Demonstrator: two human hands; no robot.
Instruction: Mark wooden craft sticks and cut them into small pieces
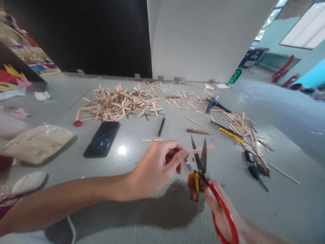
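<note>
Nearest in front, the right hand (227, 198) is closed on red-handled scissors (202, 174), blades parted; just left of it, apart, the left hand (156, 169) pinches a wooden stick (208, 148) that passes behind the blades. Left of both hands lies a plastic packet (42, 144), its contents too unclear to tell, then a black phone (102, 139); beyond the hands, a heap of sticks (122, 103).

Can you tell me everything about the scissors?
The scissors have two dark, pointed, metal-looking blades and shiny red handles that look like plastic. They are open in a narrow V, tips pointing away from the person. The right hand holds them above the grey table. A pale wooden stick shows behind the blades; I can't tell if they touch it.
</note>
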